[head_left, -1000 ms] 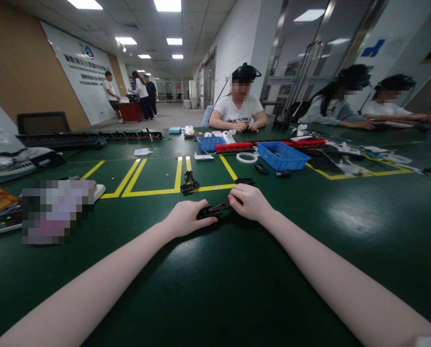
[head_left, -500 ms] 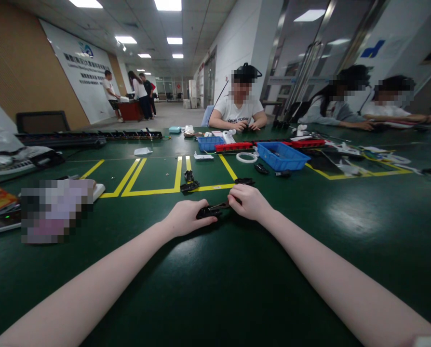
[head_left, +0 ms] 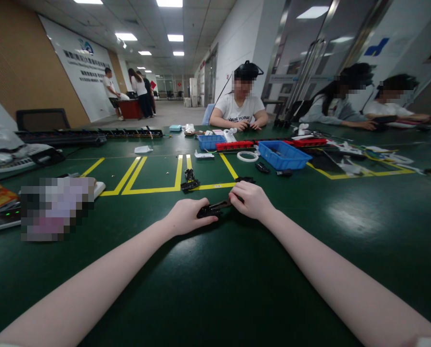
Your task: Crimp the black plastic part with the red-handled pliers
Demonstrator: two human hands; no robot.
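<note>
Just beyond the middle of the green table, my left hand (head_left: 188,215) is closed on a small black plastic part (head_left: 206,211), held between thumb and fingers. From the right, my right hand (head_left: 250,200) pinches slim dark tweezers (head_left: 222,205). Their tips reach left to the black part; whether they grip anything on it is too small to see. Behind my hands, another black piece (head_left: 190,180) lies by the yellow tape. A flat black piece (head_left: 245,180) shows just past my right knuckles.
Blue bins (head_left: 284,155) stand farther back, beside a red strip (head_left: 235,145) and a white ring (head_left: 248,156). Small black parts (head_left: 262,167) lie before the bin. A blurred-out flat object (head_left: 58,207) is at left. A person (head_left: 239,108) sits opposite; others sit at right.
The view has shifted slightly. My right hand and the tweezers have turned a little, with the tips still at the black part. My left hand keeps its hold.
</note>
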